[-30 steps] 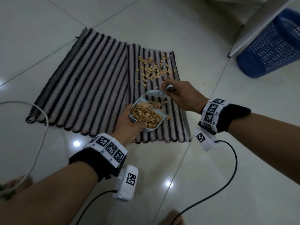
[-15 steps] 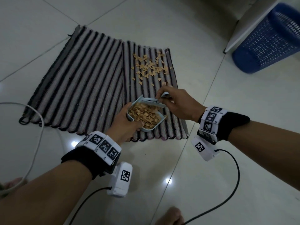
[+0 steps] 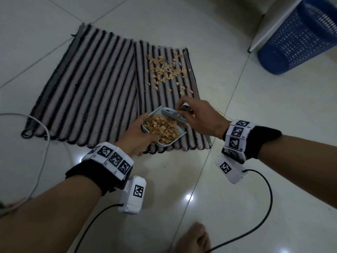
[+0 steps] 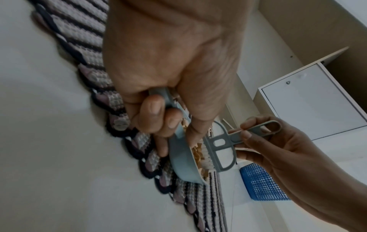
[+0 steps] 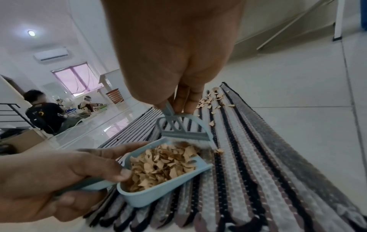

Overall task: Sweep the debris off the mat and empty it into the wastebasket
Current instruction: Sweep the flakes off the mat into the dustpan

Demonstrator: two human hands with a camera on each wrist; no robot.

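A striped mat [image 3: 94, 92] lies on the tiled floor, with tan debris [image 3: 166, 70] scattered over its far right part. My left hand [image 3: 135, 137] grips the handle of a small light-blue dustpan [image 3: 180, 137] heaped with tan chips, held at the mat's near right corner. My right hand [image 3: 198, 117] pinches the handle of a small grey brush [image 3: 171, 114], whose bristles sit at the pan's mouth. In the right wrist view the brush [image 5: 184, 127] stands over the dustpan [image 5: 151, 193]. The blue mesh wastebasket [image 3: 299, 35] stands at the far right.
A white cabinet panel [image 3: 269, 24] stands beside the wastebasket. A grey cable [image 3: 42, 161] loops on the floor at the left. My bare foot [image 3: 193, 238] is at the bottom edge. People sit far off [image 5: 43, 109] in the right wrist view.
Both hands with pan and brush have drawn back toward the mat's near edge, away from the debris. The brush has swept chips into the pan.
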